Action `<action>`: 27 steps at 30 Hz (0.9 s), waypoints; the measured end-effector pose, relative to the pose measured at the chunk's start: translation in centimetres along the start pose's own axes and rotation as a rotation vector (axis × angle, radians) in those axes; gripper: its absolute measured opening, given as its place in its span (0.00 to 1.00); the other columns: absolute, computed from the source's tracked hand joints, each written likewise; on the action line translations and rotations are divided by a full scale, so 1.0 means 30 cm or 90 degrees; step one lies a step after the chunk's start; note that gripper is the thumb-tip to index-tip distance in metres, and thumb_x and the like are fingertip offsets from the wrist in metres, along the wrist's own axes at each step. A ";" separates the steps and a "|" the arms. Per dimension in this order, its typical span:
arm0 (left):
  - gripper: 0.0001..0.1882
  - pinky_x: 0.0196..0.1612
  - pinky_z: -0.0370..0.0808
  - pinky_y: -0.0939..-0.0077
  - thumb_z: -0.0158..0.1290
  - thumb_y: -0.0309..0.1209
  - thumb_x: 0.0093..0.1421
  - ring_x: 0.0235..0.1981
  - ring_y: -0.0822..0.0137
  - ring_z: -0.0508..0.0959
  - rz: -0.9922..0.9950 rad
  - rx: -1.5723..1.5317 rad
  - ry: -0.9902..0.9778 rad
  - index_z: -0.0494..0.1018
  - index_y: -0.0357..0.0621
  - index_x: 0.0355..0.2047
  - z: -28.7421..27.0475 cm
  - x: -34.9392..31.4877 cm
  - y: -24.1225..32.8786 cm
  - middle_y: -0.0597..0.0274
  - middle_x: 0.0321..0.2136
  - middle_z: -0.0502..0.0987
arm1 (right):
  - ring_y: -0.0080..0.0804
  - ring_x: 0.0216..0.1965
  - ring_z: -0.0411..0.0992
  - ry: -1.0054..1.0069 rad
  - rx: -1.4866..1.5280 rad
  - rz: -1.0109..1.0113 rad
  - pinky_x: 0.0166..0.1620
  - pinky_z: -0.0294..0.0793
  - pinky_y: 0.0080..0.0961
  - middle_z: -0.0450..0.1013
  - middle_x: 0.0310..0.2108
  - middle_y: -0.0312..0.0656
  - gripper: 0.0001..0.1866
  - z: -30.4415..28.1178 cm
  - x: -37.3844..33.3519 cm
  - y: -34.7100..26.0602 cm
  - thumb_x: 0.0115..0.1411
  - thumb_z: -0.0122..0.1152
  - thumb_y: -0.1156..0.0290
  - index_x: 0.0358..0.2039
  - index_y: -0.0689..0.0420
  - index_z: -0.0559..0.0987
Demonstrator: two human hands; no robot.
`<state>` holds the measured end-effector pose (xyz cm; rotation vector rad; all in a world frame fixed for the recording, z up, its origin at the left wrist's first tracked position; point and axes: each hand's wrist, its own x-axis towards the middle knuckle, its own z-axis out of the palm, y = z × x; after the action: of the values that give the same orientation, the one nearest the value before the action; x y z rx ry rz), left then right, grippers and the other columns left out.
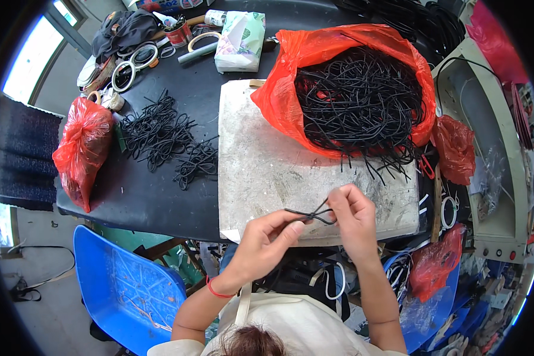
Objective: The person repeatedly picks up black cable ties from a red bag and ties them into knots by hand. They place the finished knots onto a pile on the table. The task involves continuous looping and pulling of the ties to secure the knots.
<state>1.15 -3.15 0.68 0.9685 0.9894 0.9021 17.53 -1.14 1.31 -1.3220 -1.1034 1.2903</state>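
Head-worn fisheye; looks down on tabletop point(172, 215); near, wide

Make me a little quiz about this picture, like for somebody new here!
1. What do the left hand and right hand hold between them?
A) A tape roll
B) A thin black cord
C) A tissue pack
2. True or false: the tied red bag lies left of the pale board.
3. Fill in: the red band is on the person's ____ wrist.

Key: 1 B; 2 true; 3 left.
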 end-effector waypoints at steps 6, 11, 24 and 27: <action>0.10 0.27 0.66 0.87 0.52 0.30 0.58 0.26 0.82 0.69 0.060 0.059 0.029 0.74 0.34 0.35 -0.002 0.023 -0.025 0.68 0.25 0.74 | 0.12 0.27 0.63 -0.137 0.095 0.112 0.31 0.63 0.11 0.68 0.26 0.30 0.06 -0.025 -0.037 0.011 0.57 0.58 0.72 0.30 0.61 0.73; 0.09 0.26 0.66 0.88 0.53 0.30 0.58 0.25 0.82 0.69 0.031 0.043 0.089 0.74 0.35 0.32 0.020 0.010 -0.032 0.69 0.22 0.73 | 0.13 0.29 0.64 -0.112 0.070 0.059 0.34 0.64 0.12 0.69 0.27 0.30 0.06 0.007 -0.054 0.003 0.57 0.57 0.73 0.33 0.63 0.74; 0.10 0.27 0.67 0.88 0.52 0.33 0.59 0.24 0.83 0.69 -0.014 0.002 0.116 0.72 0.37 0.33 0.024 0.013 -0.018 0.70 0.23 0.71 | 0.15 0.33 0.65 -0.168 0.071 0.035 0.38 0.65 0.13 0.70 0.32 0.33 0.09 0.001 -0.073 0.006 0.59 0.52 0.76 0.40 0.65 0.73; 0.10 0.31 0.68 0.87 0.50 0.33 0.60 0.27 0.81 0.70 0.013 -0.040 0.108 0.71 0.37 0.35 0.022 0.016 -0.011 0.68 0.27 0.72 | 0.14 0.33 0.64 -0.166 0.098 0.057 0.36 0.64 0.12 0.70 0.33 0.33 0.09 0.002 -0.072 -0.003 0.60 0.52 0.75 0.40 0.64 0.73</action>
<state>1.96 -2.97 0.42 0.8604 1.0886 1.0393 17.40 -3.26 1.70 -1.1215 -1.1045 1.6158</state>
